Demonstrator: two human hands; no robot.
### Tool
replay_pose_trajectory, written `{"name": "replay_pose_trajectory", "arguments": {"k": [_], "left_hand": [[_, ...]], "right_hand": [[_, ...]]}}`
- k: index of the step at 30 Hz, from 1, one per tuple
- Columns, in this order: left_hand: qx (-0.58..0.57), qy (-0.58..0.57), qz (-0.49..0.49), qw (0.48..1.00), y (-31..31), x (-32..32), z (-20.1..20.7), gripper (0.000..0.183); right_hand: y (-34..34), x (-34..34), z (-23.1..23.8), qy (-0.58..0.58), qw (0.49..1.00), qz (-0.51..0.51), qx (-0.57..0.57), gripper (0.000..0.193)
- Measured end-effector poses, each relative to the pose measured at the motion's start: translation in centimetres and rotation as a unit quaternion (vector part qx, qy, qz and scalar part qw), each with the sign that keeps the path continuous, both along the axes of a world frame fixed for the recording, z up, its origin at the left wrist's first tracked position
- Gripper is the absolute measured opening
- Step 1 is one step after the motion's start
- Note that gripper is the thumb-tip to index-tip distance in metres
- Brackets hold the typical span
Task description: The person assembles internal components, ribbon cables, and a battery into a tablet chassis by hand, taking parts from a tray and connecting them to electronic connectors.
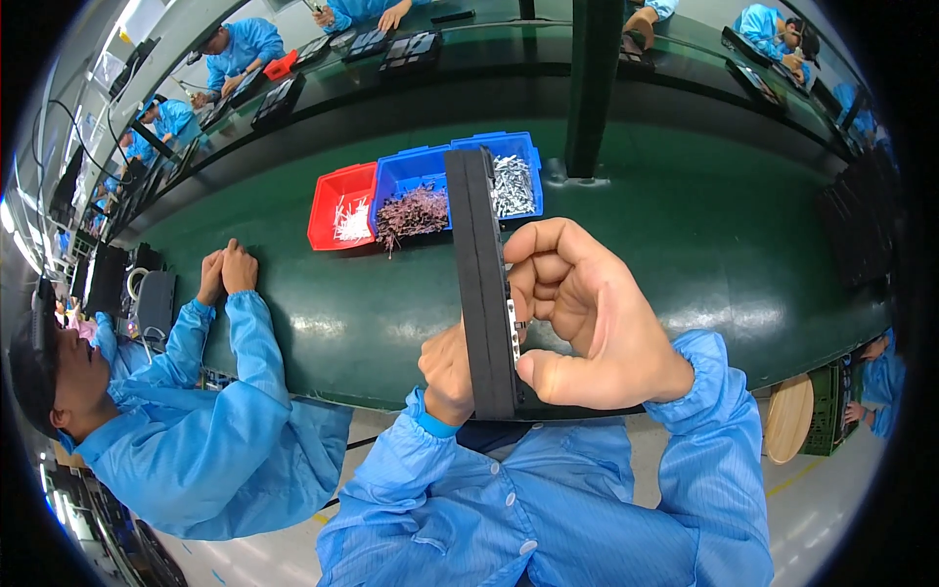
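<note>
A thick black rectangular panel (pixel 477 284) stands nearly upright, edge-on to me, above the table's near edge. My left hand (pixel 448 367) grips its left side low down, with most of the fingers hidden. On the panel's right face sits a narrow white-and-metal part (pixel 513 328), seen only at a steep angle. My right hand (pixel 602 318) is closed against that face, its fingers curled and the thumb beside the white part. Whatever its fingertips may pinch is hidden or too small to make out.
Beyond the panel stand a red bin (pixel 323 215) of white pieces, a blue bin (pixel 401 168) of brownish wire-like pieces, and another blue bin (pixel 536 181) of silvery pieces. A green post (pixel 592 93) rises behind. Left, a co-worker's hands (pixel 230 272) rest on the green table (pixel 342 328).
</note>
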State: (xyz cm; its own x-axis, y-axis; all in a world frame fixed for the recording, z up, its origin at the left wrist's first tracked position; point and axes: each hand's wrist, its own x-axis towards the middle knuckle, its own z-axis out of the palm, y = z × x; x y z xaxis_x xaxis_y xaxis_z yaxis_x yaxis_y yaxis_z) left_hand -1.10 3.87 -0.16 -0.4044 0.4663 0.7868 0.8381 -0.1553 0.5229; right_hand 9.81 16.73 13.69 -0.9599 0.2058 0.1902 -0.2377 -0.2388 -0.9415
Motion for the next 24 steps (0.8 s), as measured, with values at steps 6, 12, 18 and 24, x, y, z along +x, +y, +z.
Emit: {"name": "replay_pose_trajectory", "arguments": {"k": [6, 12, 18, 24], "left_hand": [[-0.044, -0.024, -0.003, 0.999, -0.9, 0.2, -0.2, 0.035], [-0.138, 0.094, 0.155, 0.974, -2.2, 0.0, 0.3, 0.017], [0.22, -0.384, 0.072, 0.894, -3.9, -0.8, 3.9, 0.031], [0.334, -0.569, 0.03, 0.751, -5.9, -4.8, 4.2, 0.039]], "right_hand": [[0.0, 0.0, -0.3, -0.001, 1.0, -0.005, -0.02, 0.069], [2.5, 0.2, 0.7, 0.029, 0.998, -0.058, -0.012, 0.044], [5.5, -0.3, -2.4, -0.063, 0.971, -0.222, 0.055, 0.014], [8.3, -0.2, -9.4, -0.12, 0.948, -0.274, 0.108, 0.016]]}}
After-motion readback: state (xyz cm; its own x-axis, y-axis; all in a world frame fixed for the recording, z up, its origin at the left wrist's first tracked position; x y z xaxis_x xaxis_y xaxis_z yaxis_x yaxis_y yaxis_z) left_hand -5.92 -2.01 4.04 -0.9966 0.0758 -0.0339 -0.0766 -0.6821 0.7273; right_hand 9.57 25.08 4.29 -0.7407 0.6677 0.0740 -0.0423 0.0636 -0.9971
